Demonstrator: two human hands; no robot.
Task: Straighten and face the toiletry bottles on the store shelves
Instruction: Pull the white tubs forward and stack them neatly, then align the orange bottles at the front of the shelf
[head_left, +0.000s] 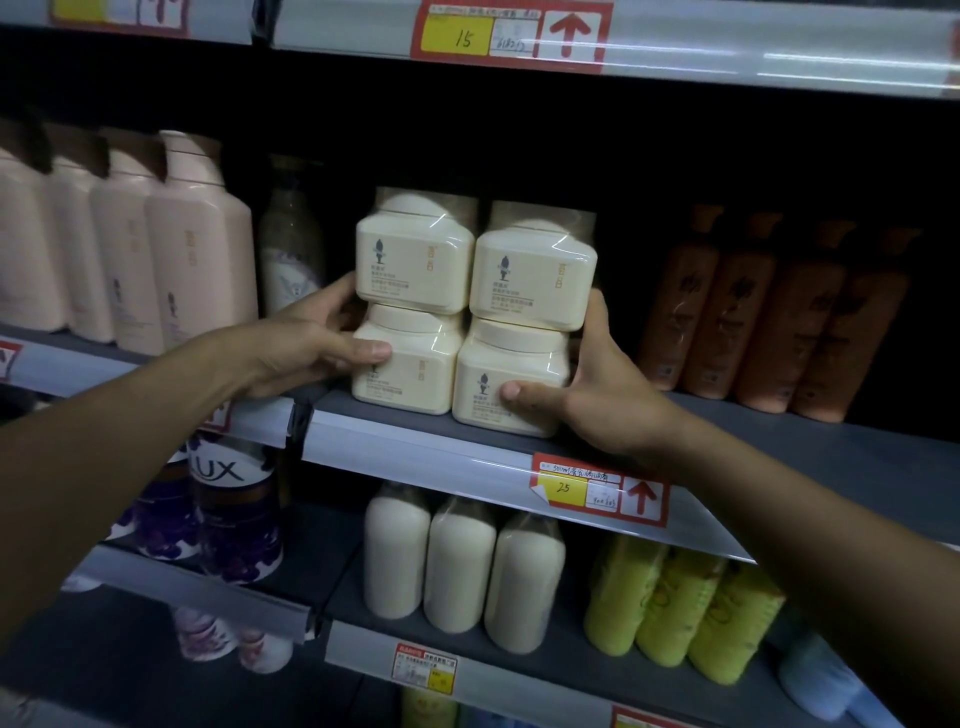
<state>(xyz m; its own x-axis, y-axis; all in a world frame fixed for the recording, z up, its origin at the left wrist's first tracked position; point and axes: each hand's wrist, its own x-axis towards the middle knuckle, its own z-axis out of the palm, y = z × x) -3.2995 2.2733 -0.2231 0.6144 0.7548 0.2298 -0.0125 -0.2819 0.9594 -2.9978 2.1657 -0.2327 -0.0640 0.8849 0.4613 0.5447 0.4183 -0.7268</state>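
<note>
Both grips were closed around a block of four cream jars stacked two on two on the middle shelf (519, 441). Left hand (311, 343) pressed the lower left jar (410, 371), thumb on its front and fingers wrapped behind its side. Right hand (597, 395) clasped the lower right jar (511, 384), thumb on the label, fingers reaching up the side of the upper right jar (532, 275). Beside that sat the upper left jar (413, 260). Pink bottles (197, 249) stood to the left, orange bottles (769, 317) to the right.
</note>
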